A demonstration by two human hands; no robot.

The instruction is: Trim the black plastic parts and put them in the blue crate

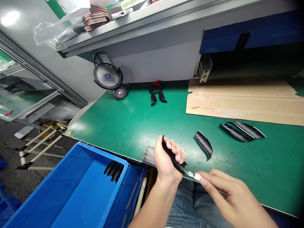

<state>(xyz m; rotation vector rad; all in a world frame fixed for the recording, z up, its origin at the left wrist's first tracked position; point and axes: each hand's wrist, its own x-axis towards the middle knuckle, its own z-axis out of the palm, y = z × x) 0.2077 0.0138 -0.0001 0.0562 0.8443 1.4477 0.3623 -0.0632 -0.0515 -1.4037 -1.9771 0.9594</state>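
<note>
At the near edge of the green bench (133, 126), my left hand (167, 161) is closed in a full grip around a curved black plastic part (177, 161), its narrow tip sticking up past my fingers. My right hand (228, 196) is also closed, thumb and fingers pinched on a small knife (193, 174) with a silver blade and a pale handle. The blade meets the lower end of the black part. Both hands are over the bench edge, above my jeans (187, 202).

To the right on the bench, a single curved black piece (203, 145) lies on its own, near a pair of similar black pieces (235, 133) set side by side. Small dark shavings are scattered around them. Farther out is a cardboard sheet (244, 101), flecked with the same bits. Across the bench, by the wall panel, are a few black parts with a red clip (156, 91), with a small black fan (107, 76) just to their left. On my left, below the bench edge, a blue plastic crate (78, 190) holds a stack of black parts (114, 171). Overhead, a grey metal shelf (118, 34) carries stacked red-edged booklets (94, 19).
</note>
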